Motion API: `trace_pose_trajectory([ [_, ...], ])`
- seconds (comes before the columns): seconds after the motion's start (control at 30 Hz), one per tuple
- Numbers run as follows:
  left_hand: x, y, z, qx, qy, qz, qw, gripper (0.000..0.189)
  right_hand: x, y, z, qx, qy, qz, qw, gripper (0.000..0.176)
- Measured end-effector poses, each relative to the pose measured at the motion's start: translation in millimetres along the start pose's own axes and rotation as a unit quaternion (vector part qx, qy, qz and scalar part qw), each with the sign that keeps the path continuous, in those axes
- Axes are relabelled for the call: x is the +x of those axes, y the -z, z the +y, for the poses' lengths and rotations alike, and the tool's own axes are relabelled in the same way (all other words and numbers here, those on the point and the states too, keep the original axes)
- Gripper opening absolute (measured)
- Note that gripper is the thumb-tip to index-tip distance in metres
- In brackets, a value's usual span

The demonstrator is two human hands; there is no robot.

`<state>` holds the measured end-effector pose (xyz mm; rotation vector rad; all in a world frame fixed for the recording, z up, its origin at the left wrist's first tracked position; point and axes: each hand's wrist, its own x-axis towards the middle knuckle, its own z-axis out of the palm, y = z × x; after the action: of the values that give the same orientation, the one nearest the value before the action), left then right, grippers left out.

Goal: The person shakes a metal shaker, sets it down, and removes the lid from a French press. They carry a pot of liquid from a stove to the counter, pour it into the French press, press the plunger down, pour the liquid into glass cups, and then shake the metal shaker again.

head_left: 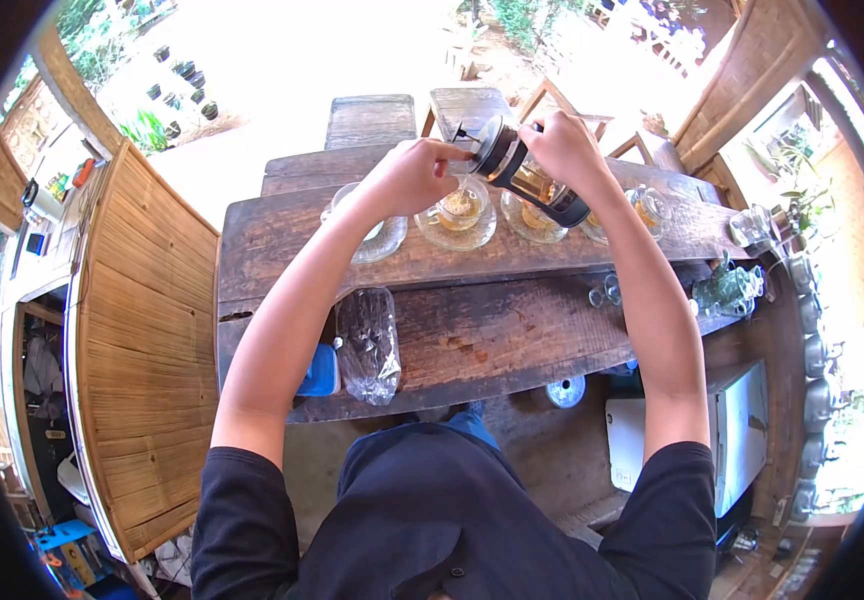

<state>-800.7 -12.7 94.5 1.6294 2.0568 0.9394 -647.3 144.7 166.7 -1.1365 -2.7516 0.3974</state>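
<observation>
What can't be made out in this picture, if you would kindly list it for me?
All in the head view:
Leftmost cup: largely hidden by the left hand and wrist.
French press handle: partly covered by the right hand.
Plastic-wrapped package: glare and creases obscure its contents.
Blue container: partly behind the left forearm.
Any stream from the French press: too small to tell.
Yard: washed out by bright light.

Work area: open front, daylit
You face a dark plank table (282,240); a bamboo-slat panel (147,350) stands to your left. Beyond the table, wooden seats (370,122) border brightly lit ground and greenery (142,130).
</observation>
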Motion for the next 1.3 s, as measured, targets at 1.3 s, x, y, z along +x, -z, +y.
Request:
trace_pose_trajectory([
  [1.3,-93.3,53.4,-44.8,0.003,0.098,0.133,0.986,0.042,22.1,-36.3,-107.8,0.019,0.126,-0.098,0.987,0.044],
])
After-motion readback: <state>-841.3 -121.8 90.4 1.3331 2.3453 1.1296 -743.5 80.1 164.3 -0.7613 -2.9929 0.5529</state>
